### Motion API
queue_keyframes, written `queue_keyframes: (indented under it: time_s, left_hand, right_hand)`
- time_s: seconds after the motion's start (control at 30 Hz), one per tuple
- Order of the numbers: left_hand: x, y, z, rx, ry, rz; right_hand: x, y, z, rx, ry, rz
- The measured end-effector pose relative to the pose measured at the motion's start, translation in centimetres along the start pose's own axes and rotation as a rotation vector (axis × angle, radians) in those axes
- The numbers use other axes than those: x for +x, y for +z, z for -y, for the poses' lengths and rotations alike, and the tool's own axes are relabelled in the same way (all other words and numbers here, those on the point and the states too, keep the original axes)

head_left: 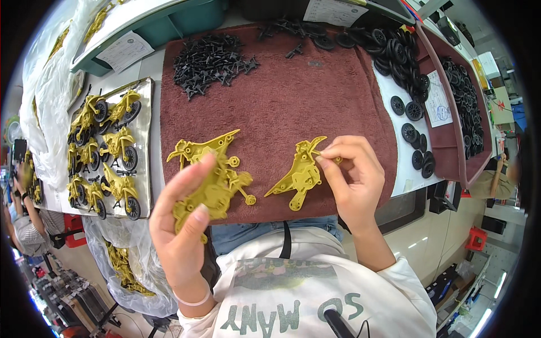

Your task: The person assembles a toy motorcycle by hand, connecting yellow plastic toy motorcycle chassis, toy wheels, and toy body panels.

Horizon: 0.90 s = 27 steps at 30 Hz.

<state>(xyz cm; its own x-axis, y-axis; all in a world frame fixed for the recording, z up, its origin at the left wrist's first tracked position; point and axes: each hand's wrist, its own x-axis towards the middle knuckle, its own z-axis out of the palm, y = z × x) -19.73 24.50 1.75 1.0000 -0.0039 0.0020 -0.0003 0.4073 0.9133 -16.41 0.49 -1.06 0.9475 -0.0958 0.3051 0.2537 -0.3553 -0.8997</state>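
Note:
My left hand is curled round a yellow plastic toy motorcycle body half, its thumb on the near side. More yellow body halves lie just beyond and against it, so where one ends and another begins is hard to tell. My right hand is closed, thumb and forefinger pinching the upper right edge of another body half. This one has its ribbed inner side with round posts facing up. All of these are over the near part of a dark red towel.
Small black plastic parts are heaped at the towel's far left. Black toy wheels pile up at the far right, more in a maroon bin. Assembled yellow motorcycles fill a tray on the left. A green bin stands behind.

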Motion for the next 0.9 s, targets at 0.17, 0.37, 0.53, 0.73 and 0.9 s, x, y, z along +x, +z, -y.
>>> queue_keyframes:
  time_s: [0.17, 0.37, 0.53, 0.73, 0.9]
  left_hand:
    - [0.9, -0.9, 0.0, 0.248, 0.021, -0.169]
    - [3.2, -0.5, -0.3, 0.293, -0.022, -0.206]
    - [7.0, 1.8, -1.0, 0.491, -0.028, 0.019]
    - [9.2, 4.1, 1.5, 0.851, 0.006, 0.283]
    - [9.3, 5.2, 0.1, 1.405, 0.202, 0.403]
  right_hand:
    - [0.0, -0.6, -0.4, -0.305, -0.216, -0.034]
    - [-0.6, -0.3, -0.9, -0.364, -0.293, -0.082]
    - [-0.7, -0.5, -0.9, -0.439, -0.322, -0.014]
    - [-0.7, -0.9, -0.7, -0.475, -0.318, 0.013]
    - [-0.6, -0.9, -0.9, -0.457, -0.301, 0.011]
